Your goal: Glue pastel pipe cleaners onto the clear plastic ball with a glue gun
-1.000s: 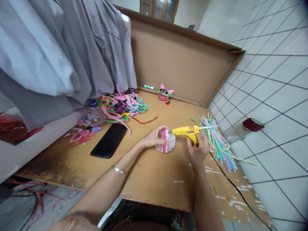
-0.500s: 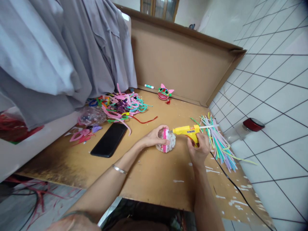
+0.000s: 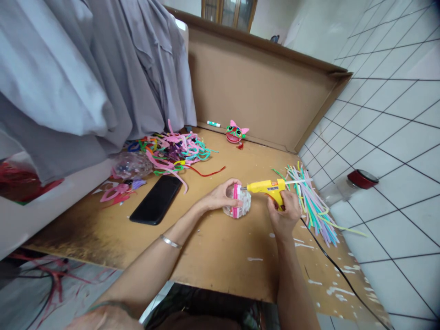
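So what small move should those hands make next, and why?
Perhaps guide the yellow glue gun slightly along the white strip: the right hand holds its nozzle at or very near that strip, while the left hand grips the round piece.

Both hands are gripping, held apart before the body.
The left forearm [image 3: 151, 259] is slanting forward and rightward, the left hand [image 3: 220, 196] forming a C with its thumb lying below the arched index finger; the right forearm [image 3: 290, 275] is pointing nearly straight ahead, the right hand [image 3: 287, 213] making a loose fist, fingers curling inward.
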The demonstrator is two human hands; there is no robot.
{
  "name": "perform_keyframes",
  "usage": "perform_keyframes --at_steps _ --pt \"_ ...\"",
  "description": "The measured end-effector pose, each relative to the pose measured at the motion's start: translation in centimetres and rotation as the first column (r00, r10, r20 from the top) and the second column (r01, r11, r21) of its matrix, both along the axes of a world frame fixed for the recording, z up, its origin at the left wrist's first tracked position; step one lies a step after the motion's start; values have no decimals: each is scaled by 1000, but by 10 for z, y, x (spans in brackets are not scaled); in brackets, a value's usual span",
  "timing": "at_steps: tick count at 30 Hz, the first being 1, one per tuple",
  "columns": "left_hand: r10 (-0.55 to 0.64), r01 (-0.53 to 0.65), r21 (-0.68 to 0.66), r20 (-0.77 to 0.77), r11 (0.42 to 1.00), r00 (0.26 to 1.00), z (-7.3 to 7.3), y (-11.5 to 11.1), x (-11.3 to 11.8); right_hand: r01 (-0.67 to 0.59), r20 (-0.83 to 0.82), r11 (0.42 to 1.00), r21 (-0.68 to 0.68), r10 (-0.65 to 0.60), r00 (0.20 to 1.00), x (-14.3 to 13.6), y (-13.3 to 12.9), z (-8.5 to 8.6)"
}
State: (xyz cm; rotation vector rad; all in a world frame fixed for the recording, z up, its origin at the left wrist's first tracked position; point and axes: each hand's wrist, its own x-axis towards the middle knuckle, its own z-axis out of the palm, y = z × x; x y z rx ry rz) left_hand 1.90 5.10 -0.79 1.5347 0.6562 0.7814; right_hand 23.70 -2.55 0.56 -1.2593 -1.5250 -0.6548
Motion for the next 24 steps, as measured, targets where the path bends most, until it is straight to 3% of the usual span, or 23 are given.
perform_keyframes --at_steps 15,24 --pt "4 -4 7 -7 1000 1000 5 -3 0 -8 -24 1000 -1 8 1000 0 0 2" --pt "-5 5 20 -14 1000 1000 -2 1 0 3 -13 1000 -15 -3 1000 1 0 0"
